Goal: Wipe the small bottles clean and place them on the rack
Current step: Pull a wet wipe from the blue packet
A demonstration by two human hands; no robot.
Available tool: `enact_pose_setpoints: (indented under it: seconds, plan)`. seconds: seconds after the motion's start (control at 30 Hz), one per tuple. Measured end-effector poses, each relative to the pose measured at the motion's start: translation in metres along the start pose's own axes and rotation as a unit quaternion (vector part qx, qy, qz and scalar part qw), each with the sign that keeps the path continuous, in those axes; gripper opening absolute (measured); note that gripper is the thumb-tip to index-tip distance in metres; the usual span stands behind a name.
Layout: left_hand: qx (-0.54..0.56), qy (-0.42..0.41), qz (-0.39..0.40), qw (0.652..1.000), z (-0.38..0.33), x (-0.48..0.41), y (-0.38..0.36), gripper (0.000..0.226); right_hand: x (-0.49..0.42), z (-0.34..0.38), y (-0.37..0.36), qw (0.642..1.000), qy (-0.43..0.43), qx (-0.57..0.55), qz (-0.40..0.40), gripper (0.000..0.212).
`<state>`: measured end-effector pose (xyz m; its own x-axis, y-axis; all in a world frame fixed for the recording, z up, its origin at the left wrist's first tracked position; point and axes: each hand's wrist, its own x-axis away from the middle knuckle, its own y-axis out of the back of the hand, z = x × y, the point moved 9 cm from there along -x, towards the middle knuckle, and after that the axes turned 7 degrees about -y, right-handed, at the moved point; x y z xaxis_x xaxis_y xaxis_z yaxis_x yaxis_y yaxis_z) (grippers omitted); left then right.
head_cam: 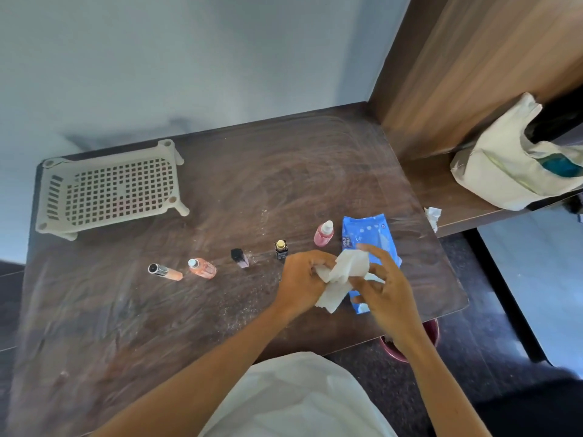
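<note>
We look down on a dark brown wooden surface (258, 184). Both our hands meet at about four o'clock over it. Our left hand (303, 279) has its fingers closed on a crumpled white wet wipe (342, 275). Our right hand (383, 285) touches the wipe with fingers spread apart, gripping nothing firmly. Beneath them lies a blue plastic wipes packet (367, 233).

Five small bottles wait unwiped in a loose row. From nine o'clock toward three: a peach tube with a silver cap (164, 271) lying flat, a round orange bottle with a white cap (202, 267), a pale bottle with a black square cap (239, 257), a dark bottle with a gold cap (281, 249), and a pink bottle with a white cap (323, 234).

The beige plastic grid rack (110, 187) stands at ten o'clock, bare, well apart from the bottles.

We judge the risks thus: the dark bottle stands just beside our left hand and could be knocked over; the flat tube could roll. The packet lies near the surface's right edge and might slide off.

Open room lies between row and rack.
</note>
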<state>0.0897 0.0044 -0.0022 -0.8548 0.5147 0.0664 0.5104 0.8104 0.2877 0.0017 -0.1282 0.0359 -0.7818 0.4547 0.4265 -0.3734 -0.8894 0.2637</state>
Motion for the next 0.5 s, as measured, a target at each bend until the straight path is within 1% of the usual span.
enact_pose_setpoints:
  seconds: [0.07,0.1,0.2,0.23,0.27,0.33,0.37,0.4,0.43,0.47,0.5]
  plan:
    - [0.035,0.028,-0.015,0.999,0.002,0.005,0.007,0.027,-0.001,0.004,-0.005,0.999,0.03,0.027,-0.036,0.041]
    - [0.07,0.048,-0.022,0.996,0.003,0.008,0.009,0.027,-0.002,0.004,-0.006,0.996,0.041,0.048,-0.058,0.041]
    - [0.197,0.115,-0.06,0.972,0.01,0.022,0.013,0.028,-0.001,0.0,-0.011,0.993,0.051,0.056,-0.095,0.04]
    - [0.208,0.13,-0.077,0.966,0.012,0.026,0.014,0.027,0.001,0.001,-0.015,0.992,0.061,0.056,-0.097,0.04]
    - [0.195,0.135,-0.097,0.967,0.013,0.028,0.016,0.022,0.004,0.003,-0.02,0.992,0.072,0.052,-0.091,0.038]
    - [0.177,0.136,-0.139,0.965,0.015,0.03,0.021,0.013,0.009,0.004,-0.031,0.994,0.094,0.023,-0.05,0.026]
    - [0.186,0.144,-0.156,0.959,0.018,0.031,0.021,0.012,0.011,0.002,-0.036,0.995,0.092,0.0,-0.029,0.02]
    - [0.209,0.16,-0.169,0.95,0.022,0.032,0.02,0.011,0.012,-0.002,-0.039,0.996,0.08,-0.02,-0.02,0.021]
    - [0.237,0.179,-0.178,0.938,0.028,0.034,0.016,0.011,0.012,-0.007,-0.04,0.997,0.066,-0.035,-0.028,0.024]
    - [0.263,0.195,-0.183,0.927,0.033,0.036,0.011,0.014,0.011,-0.014,-0.038,0.996,0.051,-0.046,-0.05,0.022]
    - [0.285,0.203,-0.184,0.918,0.036,0.038,0.005,0.017,0.01,-0.018,-0.036,0.994,0.043,-0.06,-0.079,0.016]
